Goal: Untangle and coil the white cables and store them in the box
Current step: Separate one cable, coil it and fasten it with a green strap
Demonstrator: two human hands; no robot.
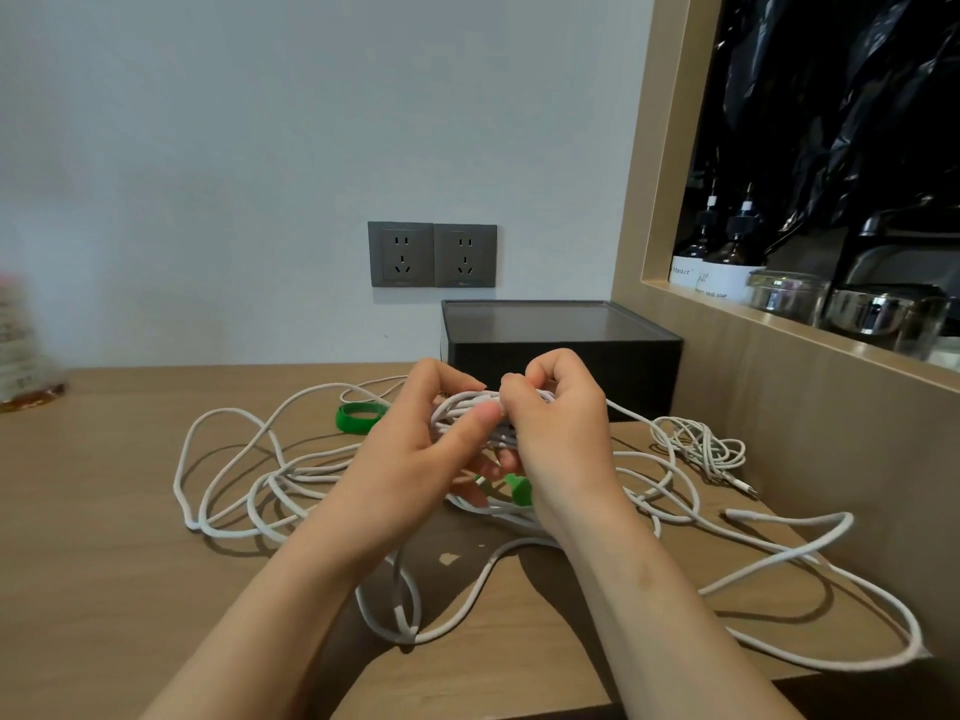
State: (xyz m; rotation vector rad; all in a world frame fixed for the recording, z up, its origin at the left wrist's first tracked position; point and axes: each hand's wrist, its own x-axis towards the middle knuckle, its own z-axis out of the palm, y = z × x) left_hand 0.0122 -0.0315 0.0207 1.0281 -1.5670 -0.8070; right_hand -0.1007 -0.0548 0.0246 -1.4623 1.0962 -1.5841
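Nearest the front edge it's all slack. The white cables (400, 610) sprawl in loose loops over the wooden desk (104, 563), and one big loop runs out toward the right front corner. I'd call the job about mid-way: one bundle underway, plenty not gathered.

Just past that, both hands are up off the desk around a small coil (467, 407). The left hand (415, 449) has its fingers curled round the coil, with the thumb pressed across the front. The right hand (563, 433) is curled over the top, fingertips pinching strands at the upper edge. A bit of green strap (519, 490) pokes out under the right hand, but I can't tell if it's held or just lying on the pile.

How I'd do this bit: clamp firmly with the left so the turns don't spring open, and feed slack with the right one turn at a time. Shake the trailing line that leaves to the right clear of the pile before winding it in, or it'll drag a knot along. Keep the turns the same size, then strap it.

Further back, a green strap roll (358, 418) sits on the desk left of the hands. A thin bunched cable (701, 444) lies off to the right. The black box (623, 366) stands against the wall right behind the hands, below the wall sockets (432, 254). Its top looks covered, though I'm not sure — it may need opening first.
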